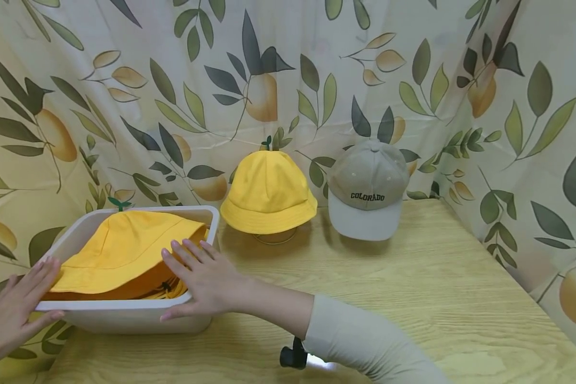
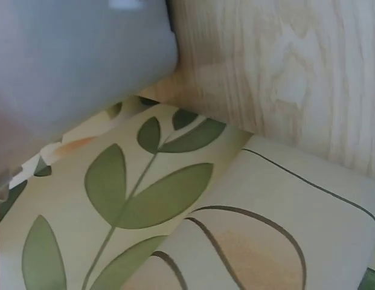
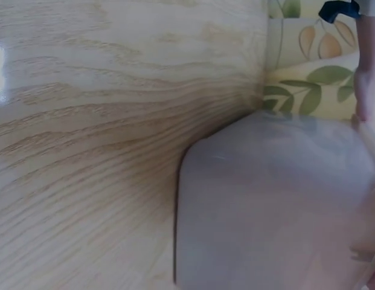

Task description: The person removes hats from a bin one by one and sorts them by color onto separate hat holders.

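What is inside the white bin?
A yellow hat with a green sprout on top and, under its brim, yellow cords with a small black piece. The hat covers whatever lies deeper.

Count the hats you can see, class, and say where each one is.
3 visible: a yellow hat toward the back of the table, a grey cap to its right, and a second yellow hat in the bin. More may be hidden beneath that one.
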`<state>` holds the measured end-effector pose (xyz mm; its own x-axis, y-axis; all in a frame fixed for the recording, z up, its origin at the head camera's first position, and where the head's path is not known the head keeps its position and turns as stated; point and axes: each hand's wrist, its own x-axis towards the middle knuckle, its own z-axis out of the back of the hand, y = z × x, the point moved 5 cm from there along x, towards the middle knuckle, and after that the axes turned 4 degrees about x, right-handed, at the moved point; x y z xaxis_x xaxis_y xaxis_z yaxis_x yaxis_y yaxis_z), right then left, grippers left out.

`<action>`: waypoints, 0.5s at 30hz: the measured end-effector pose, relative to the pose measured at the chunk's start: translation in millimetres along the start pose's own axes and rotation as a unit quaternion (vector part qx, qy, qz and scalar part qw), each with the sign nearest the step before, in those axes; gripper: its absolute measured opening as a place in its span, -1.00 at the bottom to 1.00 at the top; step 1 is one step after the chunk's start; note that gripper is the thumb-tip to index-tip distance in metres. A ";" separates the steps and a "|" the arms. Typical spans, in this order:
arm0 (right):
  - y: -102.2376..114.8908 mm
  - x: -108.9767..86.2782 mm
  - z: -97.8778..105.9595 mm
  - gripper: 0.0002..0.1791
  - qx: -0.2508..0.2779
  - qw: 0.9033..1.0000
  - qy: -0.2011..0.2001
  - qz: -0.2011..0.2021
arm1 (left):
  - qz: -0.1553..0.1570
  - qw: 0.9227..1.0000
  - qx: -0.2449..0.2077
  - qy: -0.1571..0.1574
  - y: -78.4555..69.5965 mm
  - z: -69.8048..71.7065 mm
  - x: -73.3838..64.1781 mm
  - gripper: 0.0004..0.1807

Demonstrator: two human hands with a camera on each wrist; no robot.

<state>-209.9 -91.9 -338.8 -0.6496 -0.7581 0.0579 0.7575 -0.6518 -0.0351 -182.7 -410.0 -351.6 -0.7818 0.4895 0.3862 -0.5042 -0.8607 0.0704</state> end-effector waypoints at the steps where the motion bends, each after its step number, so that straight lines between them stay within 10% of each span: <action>1: 0.3 1.3 -1.0 0.12 0.001 1.000 0.001 0.000 | 0.000 1.000 0.006 0.002 0.1 0.2 0.6 -0.01; 15: 10.7 6.2 -4.8 0.08 -0.108 0.990 -0.076 0.040 | 0.012 0.999 -0.032 -0.019 0.6 -3.1 0.2 -0.05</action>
<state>-206.1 -103.6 -343.6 -0.5590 -0.8060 0.1945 0.7640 -0.5919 -0.2570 -184.2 -410.1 -354.3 -0.7807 0.4615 0.4213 -0.5080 -0.8614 0.0023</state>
